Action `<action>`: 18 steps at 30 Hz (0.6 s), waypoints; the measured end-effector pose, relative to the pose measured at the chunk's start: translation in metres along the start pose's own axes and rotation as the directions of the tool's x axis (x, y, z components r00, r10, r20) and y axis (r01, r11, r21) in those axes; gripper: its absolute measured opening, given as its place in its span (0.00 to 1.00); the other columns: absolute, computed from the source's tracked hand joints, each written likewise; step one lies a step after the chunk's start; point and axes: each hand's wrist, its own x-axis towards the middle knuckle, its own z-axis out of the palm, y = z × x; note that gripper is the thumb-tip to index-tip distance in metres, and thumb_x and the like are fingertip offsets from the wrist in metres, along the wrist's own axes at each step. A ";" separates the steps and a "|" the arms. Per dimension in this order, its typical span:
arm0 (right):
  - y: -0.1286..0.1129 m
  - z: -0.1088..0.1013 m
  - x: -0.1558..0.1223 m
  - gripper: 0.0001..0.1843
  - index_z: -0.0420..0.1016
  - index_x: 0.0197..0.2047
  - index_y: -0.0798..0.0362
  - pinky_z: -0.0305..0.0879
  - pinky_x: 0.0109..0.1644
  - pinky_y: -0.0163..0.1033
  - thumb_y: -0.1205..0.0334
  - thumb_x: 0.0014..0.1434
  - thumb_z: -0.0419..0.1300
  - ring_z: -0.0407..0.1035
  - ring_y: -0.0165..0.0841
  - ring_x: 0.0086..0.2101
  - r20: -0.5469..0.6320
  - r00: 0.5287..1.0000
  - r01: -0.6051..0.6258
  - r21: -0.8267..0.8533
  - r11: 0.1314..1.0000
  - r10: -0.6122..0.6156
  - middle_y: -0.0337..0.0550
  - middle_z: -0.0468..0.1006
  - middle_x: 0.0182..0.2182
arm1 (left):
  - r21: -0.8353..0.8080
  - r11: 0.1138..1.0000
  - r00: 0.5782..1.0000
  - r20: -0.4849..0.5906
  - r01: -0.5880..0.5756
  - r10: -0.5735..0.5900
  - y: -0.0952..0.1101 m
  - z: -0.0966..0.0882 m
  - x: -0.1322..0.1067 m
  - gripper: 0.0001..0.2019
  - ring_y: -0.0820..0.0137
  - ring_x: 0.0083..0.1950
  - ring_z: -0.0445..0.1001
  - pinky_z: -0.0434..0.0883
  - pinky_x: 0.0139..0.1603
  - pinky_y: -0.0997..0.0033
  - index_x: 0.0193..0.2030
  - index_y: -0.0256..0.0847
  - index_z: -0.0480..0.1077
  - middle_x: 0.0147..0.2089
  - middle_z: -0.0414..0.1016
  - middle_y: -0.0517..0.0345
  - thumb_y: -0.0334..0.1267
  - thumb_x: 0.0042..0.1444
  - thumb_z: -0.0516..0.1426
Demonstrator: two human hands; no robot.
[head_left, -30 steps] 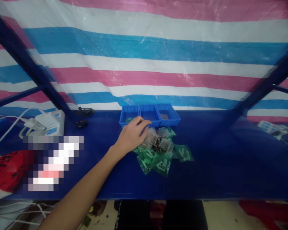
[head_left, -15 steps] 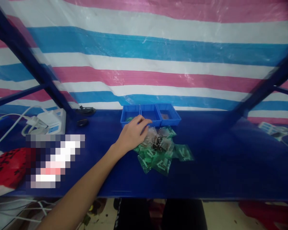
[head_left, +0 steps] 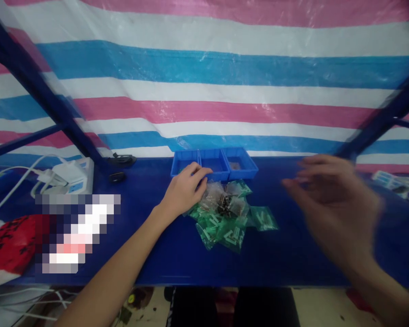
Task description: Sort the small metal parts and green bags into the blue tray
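A heap of small green plastic bags lies on the blue table, with clearer bags of dark small parts on top. My left hand rests on the heap's left edge, fingers curled over a bag. Blurred by motion, my right hand hovers above the table to the right of the heap, fingers spread and holding nothing. Three joined blue trays stand just behind the heap.
A white power strip with cables sits at the left, small black objects beside it. A red cloth lies at the near left. Blue frame posts rise on both sides. A striped tarp hangs behind.
My right hand has come into view from the right and moves toward the heap. My left hand has stayed on the bags, barely shifting.
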 end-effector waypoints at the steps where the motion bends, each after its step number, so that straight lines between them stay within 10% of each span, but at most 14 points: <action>1: 0.006 0.009 0.003 0.05 0.76 0.41 0.49 0.73 0.38 0.40 0.59 0.63 0.63 0.74 0.37 0.42 0.048 0.999 -0.006 0.021 1.000 0.005 0.46 0.75 0.48 | -0.001 1.000 1.000 0.019 -0.005 0.005 0.001 0.001 -0.001 0.14 0.67 0.46 0.73 0.74 0.43 0.67 0.58 0.41 0.69 0.48 0.71 0.52 0.33 0.69 0.50; 5: 0.037 0.050 0.018 0.04 0.74 0.33 0.50 0.72 0.37 0.39 0.66 0.60 0.61 0.75 0.35 0.37 0.384 0.920 0.021 0.149 0.989 -0.077 0.43 0.78 0.38 | 0.001 0.997 0.989 0.129 -0.079 0.078 0.009 0.010 -0.004 0.14 0.66 0.46 0.73 0.74 0.41 0.67 0.58 0.41 0.69 0.47 0.71 0.52 0.34 0.69 0.49; 10: 0.060 0.064 0.016 0.10 0.76 0.38 0.49 0.70 0.46 0.42 0.67 0.65 0.54 0.75 0.38 0.42 0.358 0.919 0.174 0.004 0.985 -0.164 0.45 0.80 0.41 | -0.022 0.992 0.975 0.181 -0.126 0.127 0.015 0.018 -0.006 0.14 0.64 0.46 0.72 0.73 0.45 0.63 0.57 0.40 0.69 0.45 0.72 0.52 0.35 0.71 0.47; 18: 0.099 0.067 0.004 0.16 0.76 0.42 0.52 0.64 0.39 0.44 0.50 0.67 0.54 0.73 0.44 0.37 0.616 0.781 0.164 -0.363 0.917 0.105 0.49 0.79 0.36 | 0.020 0.983 0.968 0.179 -0.183 0.177 0.012 0.019 -0.007 0.15 0.63 0.45 0.71 0.72 0.46 0.61 0.56 0.38 0.69 0.45 0.72 0.50 0.36 0.72 0.45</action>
